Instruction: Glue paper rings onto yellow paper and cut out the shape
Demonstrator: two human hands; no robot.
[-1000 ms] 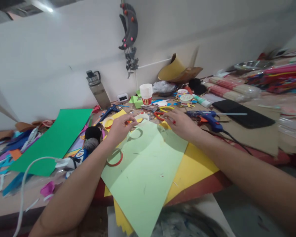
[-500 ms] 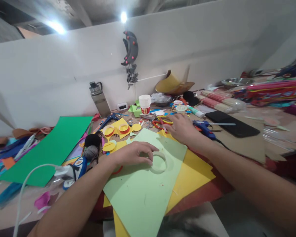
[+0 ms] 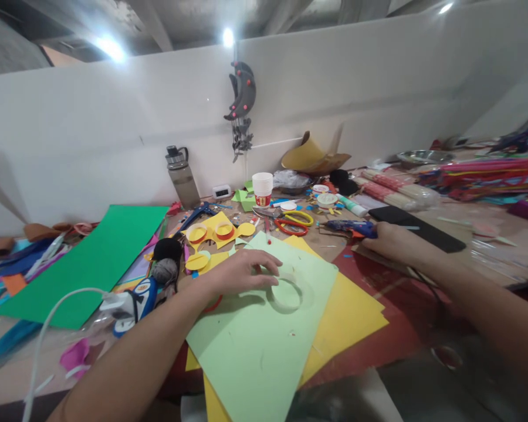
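My left hand (image 3: 249, 271) hovers over a sheet of pale green paper (image 3: 255, 340), its fingers apart and curved. Its fingertips come close to a pale green paper ring (image 3: 287, 309) standing on the sheet; whether they touch it is hard to tell. My right hand (image 3: 385, 239) is closed on the back part of a blue hot glue gun (image 3: 348, 225), whose nozzle points left. Yellow paper (image 3: 347, 319) lies beneath the green sheet. Beyond the sheet's far edge rest scissors (image 3: 293, 223) with red and yellow handles.
Yellow paper pieces with rings (image 3: 211, 231) lie left of the scissors. Farther back stand paper cups (image 3: 263, 189) and a water bottle (image 3: 182, 179). A green sheet (image 3: 101, 264) covers the left side. On the right are a black flat object (image 3: 422, 228) and bundled sticks (image 3: 387, 187).
My right hand has moved right, away from the scissors, and has taken hold of the glue gun, now turned with its nozzle leftward. My left hand stays beside the ring.
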